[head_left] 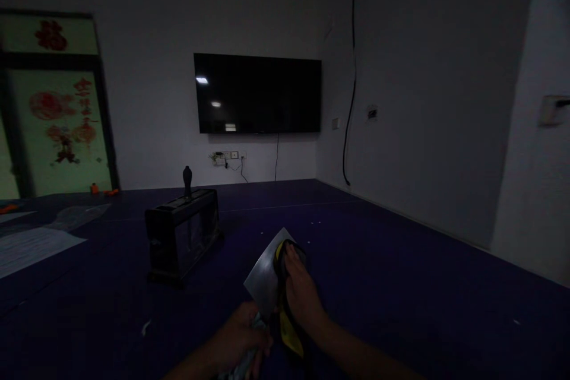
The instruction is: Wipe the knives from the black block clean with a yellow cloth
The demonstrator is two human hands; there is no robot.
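A putty knife (263, 279) with a wide, shiny metal blade is tilted up in front of me. My left hand (243, 332) is closed around its handle, below the blade. My right hand (300, 291) presses a yellow-and-black pad or folded cloth (282, 261) against the right side of the blade, its fingers close together and pointing away from me. The yellow edge also hangs down below that palm. Dim light leaves the exact kind of the pad or cloth unclear, and its underside is hidden.
On the dark blue floor covering (378, 285), a black open-sided box (162, 243) with an upright dark handle (187, 181) stands left of my hands. Pale sheets (35, 246) lie farther left. Small white scraps dot the floor. A television (258, 95) hangs on the far wall.
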